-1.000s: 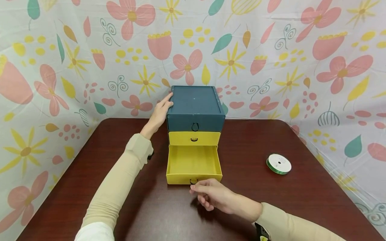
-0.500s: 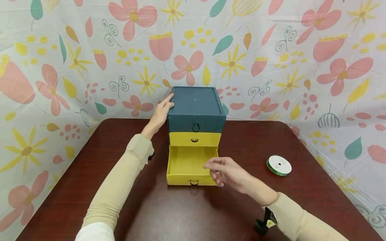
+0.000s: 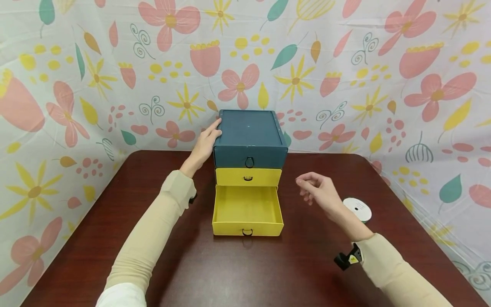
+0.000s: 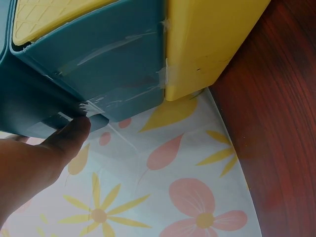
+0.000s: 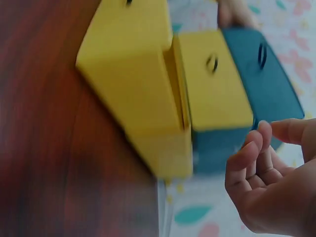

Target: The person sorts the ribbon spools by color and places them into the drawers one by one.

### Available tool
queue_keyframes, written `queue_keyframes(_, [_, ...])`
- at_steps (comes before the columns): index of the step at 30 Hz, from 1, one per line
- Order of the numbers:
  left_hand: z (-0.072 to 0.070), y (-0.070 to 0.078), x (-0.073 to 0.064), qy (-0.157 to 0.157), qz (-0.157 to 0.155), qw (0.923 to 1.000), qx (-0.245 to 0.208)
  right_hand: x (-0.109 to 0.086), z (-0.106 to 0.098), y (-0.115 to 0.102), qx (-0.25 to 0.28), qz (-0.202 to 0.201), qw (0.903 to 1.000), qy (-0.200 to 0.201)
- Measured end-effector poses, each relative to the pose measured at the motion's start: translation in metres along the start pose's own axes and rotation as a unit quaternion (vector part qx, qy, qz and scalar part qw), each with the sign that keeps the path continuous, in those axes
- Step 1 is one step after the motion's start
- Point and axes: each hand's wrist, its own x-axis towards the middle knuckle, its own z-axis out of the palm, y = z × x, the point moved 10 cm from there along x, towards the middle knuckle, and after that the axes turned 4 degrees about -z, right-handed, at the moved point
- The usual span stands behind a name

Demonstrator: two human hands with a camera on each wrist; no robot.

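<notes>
A small drawer unit (image 3: pixel 249 128) with a dark teal top section stands at the back middle of the table. Its bottom yellow drawer (image 3: pixel 247 228) is pulled out and holds nothing; the yellow drawer (image 3: pixel 230 177) above is closed. My left hand (image 3: pixel 203 145) rests on the unit's upper left side, thumb against the teal wall in the left wrist view. To the right of the unit, my right hand (image 3: pixel 320 192) hangs in the air, fingers loosely bent and holding nothing. Behind its wrist, a white-faced ribbon spool (image 3: pixel 356 207) lies partly hidden on the table.
The dark reddish-brown table (image 3: pixel 215 273) has rounded back corners. A white flower-printed cloth (image 3: pixel 307 85) hangs close behind the unit and along both sides. A black camera mount (image 3: pixel 347 259) sits at my right wrist.
My right hand has left the front of the bottom drawer's handle and moved right and away, over toward the ribbon spool. The left hand and the drawers stay as they were.
</notes>
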Motion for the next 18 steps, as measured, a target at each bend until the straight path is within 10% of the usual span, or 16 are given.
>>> queue_keyframes(4, [0.0, 0.0, 0.0, -0.001, 0.002, 1.0, 0.001, 0.003, -0.029, 0.002, -0.132, -0.061, 0.9879, 0.053])
queue_keyframes(9, [0.001, 0.001, 0.0, -0.002, 0.008, 0.9999, 0.006, 0.001, -0.055, 0.01, -0.285, -0.106, 0.9457, 0.115])
queue_keyframes(18, [0.001, -0.001, 0.0, -0.004, 0.001, 1.0, 0.0, -0.009, -0.084, 0.039, -0.423, -0.059, 0.8988, 0.1])
